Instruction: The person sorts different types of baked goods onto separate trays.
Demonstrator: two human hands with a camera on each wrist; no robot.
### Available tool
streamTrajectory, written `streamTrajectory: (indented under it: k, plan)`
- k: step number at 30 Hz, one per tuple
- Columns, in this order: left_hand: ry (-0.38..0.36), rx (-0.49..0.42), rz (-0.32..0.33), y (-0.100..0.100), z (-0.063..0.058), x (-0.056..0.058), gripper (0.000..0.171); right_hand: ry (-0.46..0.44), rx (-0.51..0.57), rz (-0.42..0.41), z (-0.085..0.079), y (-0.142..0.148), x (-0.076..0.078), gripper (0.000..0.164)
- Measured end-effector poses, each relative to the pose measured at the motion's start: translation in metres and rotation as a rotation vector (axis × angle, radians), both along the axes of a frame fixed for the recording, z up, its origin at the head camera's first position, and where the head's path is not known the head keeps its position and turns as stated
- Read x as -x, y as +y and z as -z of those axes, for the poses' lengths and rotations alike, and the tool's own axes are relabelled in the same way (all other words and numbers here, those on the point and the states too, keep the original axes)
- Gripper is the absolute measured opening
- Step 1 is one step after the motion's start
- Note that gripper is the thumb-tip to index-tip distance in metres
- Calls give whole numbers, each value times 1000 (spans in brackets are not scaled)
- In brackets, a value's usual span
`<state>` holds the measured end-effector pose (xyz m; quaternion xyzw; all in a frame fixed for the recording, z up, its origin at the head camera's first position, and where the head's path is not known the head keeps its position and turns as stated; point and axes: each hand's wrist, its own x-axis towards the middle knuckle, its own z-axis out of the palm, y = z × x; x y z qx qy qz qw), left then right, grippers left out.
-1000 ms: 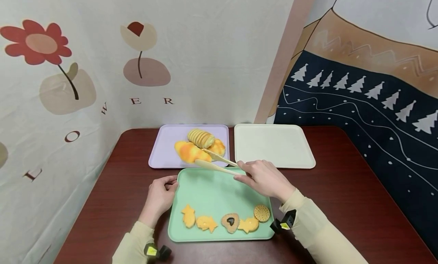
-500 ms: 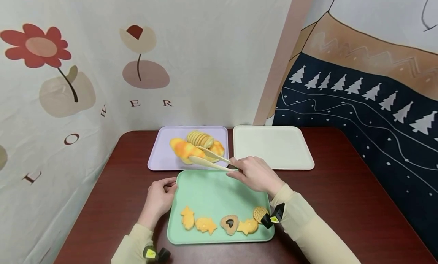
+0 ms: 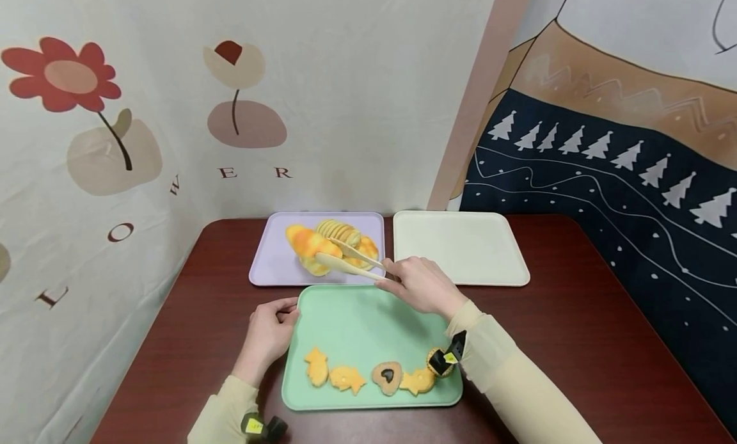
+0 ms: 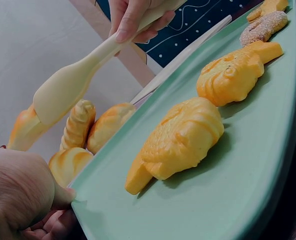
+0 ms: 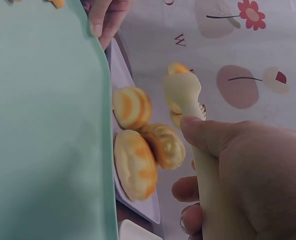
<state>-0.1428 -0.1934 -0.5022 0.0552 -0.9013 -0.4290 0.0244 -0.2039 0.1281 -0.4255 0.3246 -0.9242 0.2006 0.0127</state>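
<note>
My right hand [image 3: 425, 285] grips a pair of cream-coloured tongs [image 3: 351, 269]. A long yellow-orange bread roll [image 3: 308, 240] is held between the tongs' ends, raised over the lilac tray [image 3: 270, 265]. Beneath and beside it lie a ridged roll [image 3: 338, 230] and other bread pieces, among them a striped bun [image 5: 131, 107] in the right wrist view. At the left rim of the green tray [image 3: 351, 316], my left hand [image 3: 268, 334] pinches the edge, thumb on top and fingers below. Several biscuits line that tray's near side, including a fish-shaped one [image 4: 180, 140] and a heart-shaped one [image 3: 387, 377].
A white tray [image 3: 460, 247] with nothing on it stands at the back right, beside the lilac one. All three trays sit on a dark red-brown table [image 3: 570, 290]. Printed cloth [image 3: 357, 98] hangs behind. The right wrist camera [image 3: 446, 357] overlaps a round biscuit in the head view.
The tongs and right hand have shifted left and slightly up. The long roll has risen and tilted off the pile, exposing a bun under it. The left hand stays at the green rim.
</note>
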Motion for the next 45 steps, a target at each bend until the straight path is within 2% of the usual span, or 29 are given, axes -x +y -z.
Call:
streamTrajectory:
  k: [2,8,17,26,34,38,45]
  plan:
    - [-1,1,0,0,0,0,28,-1,-7,1,1,-3,2,27]
    - [-3,2,-5,0,1,-1,28,-31,-31,20,1,-13,10,46]
    - [-4,3,-2,1,0,-1,28,-72,-59,52,2,-27,21,43]
    - [-6,-8,1,2,-1,0,28,-56,-79,64,-1,-42,29,36]
    - [0,2,-2,2,-1,-1,27,-108,-77,84,-5,-52,35,36]
    - [-4,0,0,2,-2,-1,28,-109,-75,98,-7,-58,38,30]
    - [0,-1,-3,0,-1,-1,28,-89,-97,122,-7,-73,44,30]
